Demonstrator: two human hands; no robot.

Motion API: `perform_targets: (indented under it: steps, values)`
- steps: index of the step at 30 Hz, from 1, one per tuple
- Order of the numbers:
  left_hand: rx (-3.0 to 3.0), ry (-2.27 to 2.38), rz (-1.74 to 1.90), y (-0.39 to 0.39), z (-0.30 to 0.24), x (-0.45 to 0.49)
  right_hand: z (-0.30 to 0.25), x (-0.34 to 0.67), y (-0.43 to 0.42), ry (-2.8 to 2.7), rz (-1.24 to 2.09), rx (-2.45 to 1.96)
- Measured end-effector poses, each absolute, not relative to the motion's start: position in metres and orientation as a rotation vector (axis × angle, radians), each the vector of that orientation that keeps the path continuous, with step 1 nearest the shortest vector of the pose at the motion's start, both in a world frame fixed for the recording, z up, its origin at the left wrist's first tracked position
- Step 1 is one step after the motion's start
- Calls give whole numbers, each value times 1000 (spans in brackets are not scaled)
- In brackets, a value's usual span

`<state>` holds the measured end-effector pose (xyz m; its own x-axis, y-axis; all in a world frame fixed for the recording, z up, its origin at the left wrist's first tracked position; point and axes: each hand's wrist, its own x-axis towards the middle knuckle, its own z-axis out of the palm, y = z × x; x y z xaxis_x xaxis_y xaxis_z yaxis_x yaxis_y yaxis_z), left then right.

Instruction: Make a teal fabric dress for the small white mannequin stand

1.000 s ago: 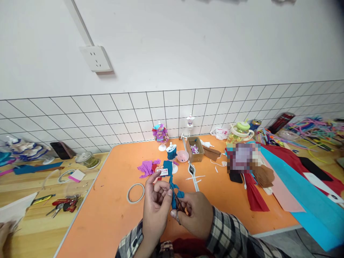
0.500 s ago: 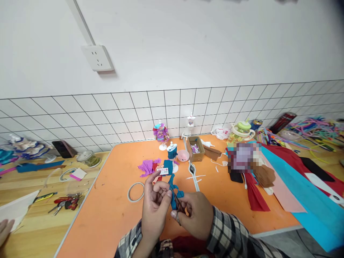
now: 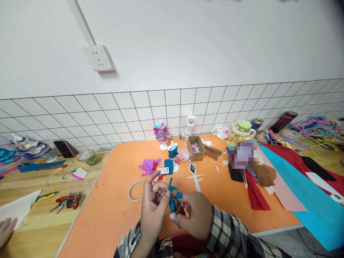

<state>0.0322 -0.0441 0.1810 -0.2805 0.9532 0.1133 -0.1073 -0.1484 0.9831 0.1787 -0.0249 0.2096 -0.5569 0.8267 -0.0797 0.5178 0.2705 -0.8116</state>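
My left hand [image 3: 154, 206] pinches a strip of blue crepe paper [image 3: 172, 204] between thumb and fingers. In my right hand [image 3: 197, 215] is a small pair of scissors [image 3: 176, 206], thumb at a handle loop, blades against the blue strip. Part of the scissors is hidden by the fingers. Beyond my hands stands a small white dress form wrapped in blue [image 3: 172, 149]. A blue paper piece [image 3: 168, 167] and a white labelled card [image 3: 163, 171] lie in front of it, beside purple crepe paper [image 3: 150, 167].
A tape roll [image 3: 129, 193] lies left of my hands. Behind are a pink bowl [image 3: 184, 155], a cardboard box [image 3: 197, 154] and a dressed form [image 3: 161, 133]. Coloured paper sheets [image 3: 285, 186] cover the right side. Another person's hand [image 3: 6, 229] rests at far left.
The blue strip and the scissors have shifted slightly in my hands, the strip's upper end sitting a little lower. Both hands keep their hold; the view has moved slightly.
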Motion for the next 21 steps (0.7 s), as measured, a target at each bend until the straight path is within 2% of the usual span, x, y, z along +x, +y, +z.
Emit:
perform_targets:
  steps: [6,21]
  values:
    - [1072,1241,1587,-43,179,31,198,176,-26,-2179,1069,-1244]
    - [1068,1235,1572,-44,179,32,194,175,-26,-2181,1097,-1237]
